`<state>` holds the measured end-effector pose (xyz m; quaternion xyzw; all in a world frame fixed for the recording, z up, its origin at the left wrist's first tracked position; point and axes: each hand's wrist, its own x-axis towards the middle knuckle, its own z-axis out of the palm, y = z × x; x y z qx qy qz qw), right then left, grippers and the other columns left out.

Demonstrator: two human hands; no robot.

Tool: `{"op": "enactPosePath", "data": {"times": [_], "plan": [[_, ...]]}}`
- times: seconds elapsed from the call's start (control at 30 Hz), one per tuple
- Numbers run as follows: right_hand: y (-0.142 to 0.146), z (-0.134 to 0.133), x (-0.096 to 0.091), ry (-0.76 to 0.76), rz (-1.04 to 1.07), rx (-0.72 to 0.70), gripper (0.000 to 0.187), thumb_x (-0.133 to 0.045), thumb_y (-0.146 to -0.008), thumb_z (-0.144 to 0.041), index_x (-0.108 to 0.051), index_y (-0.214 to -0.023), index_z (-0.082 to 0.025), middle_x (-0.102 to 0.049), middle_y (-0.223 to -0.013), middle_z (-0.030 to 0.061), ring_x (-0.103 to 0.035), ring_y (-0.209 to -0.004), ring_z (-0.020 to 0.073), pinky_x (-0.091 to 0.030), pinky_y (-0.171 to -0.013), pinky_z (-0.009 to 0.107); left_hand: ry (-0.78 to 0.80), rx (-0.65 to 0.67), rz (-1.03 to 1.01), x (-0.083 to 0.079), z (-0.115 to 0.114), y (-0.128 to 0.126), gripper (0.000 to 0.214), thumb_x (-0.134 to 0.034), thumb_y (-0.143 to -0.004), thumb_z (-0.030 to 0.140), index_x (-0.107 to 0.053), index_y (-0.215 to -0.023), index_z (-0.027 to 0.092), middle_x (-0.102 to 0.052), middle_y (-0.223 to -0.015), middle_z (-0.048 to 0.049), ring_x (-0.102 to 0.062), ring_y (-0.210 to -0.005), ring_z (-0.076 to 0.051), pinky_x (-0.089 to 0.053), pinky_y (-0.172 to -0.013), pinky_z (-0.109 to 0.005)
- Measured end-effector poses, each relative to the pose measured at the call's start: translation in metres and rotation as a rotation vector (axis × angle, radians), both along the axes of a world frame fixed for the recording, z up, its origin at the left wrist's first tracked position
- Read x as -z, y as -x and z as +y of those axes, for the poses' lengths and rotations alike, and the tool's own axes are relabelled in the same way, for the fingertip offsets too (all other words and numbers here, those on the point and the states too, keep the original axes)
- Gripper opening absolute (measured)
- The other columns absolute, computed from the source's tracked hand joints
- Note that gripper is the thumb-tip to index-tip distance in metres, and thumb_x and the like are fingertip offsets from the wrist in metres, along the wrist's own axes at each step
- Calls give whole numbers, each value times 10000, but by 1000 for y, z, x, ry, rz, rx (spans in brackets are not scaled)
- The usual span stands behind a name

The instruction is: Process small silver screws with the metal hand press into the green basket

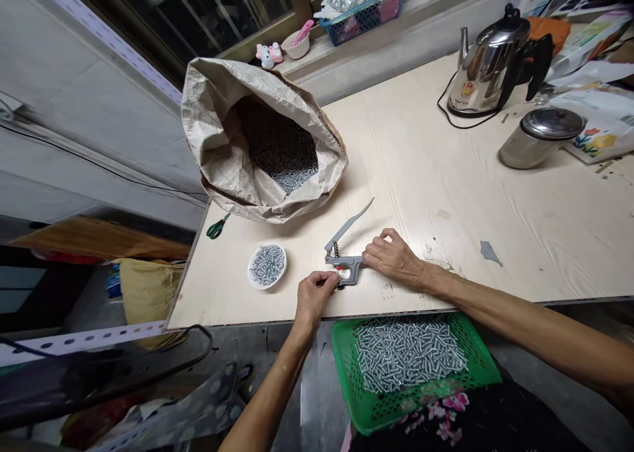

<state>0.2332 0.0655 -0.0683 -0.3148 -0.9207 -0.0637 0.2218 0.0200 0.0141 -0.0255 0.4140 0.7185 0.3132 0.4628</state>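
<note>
A grey pair of hand-press pliers point(352, 262) stands on the table near its front edge, its upper handle raised and a dark spring below it. My right hand point(391, 259) is closed around the pliers' rear end, thumb side up. At the jaws, by a small red part, my left hand point(317, 297) pinches thumb and fingers together; whatever lies between the fingertips is too small to make out. Left of the pliers sits a white bowl point(251, 279) full of small silvery screw-like pieces point(268, 265).
A large woven sack point(212, 131) holding many metal pieces stands open behind the bowl. Green-handled scissors point(216, 228) lie at left. Below the table edge, a green basket point(347, 379) holds more pieces. A kettle point(490, 69) and a metal canister point(528, 145) stand at back right.
</note>
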Motion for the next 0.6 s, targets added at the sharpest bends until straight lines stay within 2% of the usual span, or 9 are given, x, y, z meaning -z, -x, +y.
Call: {"op": "enactPosePath", "data": {"times": [0.2,0.37,0.47,0.6], "plan": [[0,-1,3,101,-5,-2,297,-284,-969,-159,-547,-850,-227,-570,-767,13,-420,-765,177,-242,-832,388,31,97,146,4,4,3,319,-695,-603,433,-678,-673,122,-612,-537,-5,-518,-515,-114,-389,-525,-226],[2,1,7,92,3,-16,308,-274,-975,-154,-536,-825,-217,-561,-757,12,-405,-743,172,-241,-827,380,213,188,15,-4,14,5,274,-714,-615,382,-622,-576,126,-518,-432,35,-425,-413,-74,-349,-452,-210],[5,2,10,106,9,-22,307,-282,-970,-140,-540,-816,-205,-565,-756,17,-405,-730,169,-246,-812,379,336,229,-5,-11,21,5,227,-728,-628,320,-631,-590,118,-514,-409,37,-419,-393,-68,-349,-446,-205],[4,2,4,221,8,-4,237,-375,-962,-232,-569,-832,-193,-599,-798,39,-448,-773,183,-277,-794,380,427,205,-14,-15,24,3,174,-728,-656,265,-650,-638,111,-555,-430,22,-476,-409,-77,-392,-470,-207]]}}
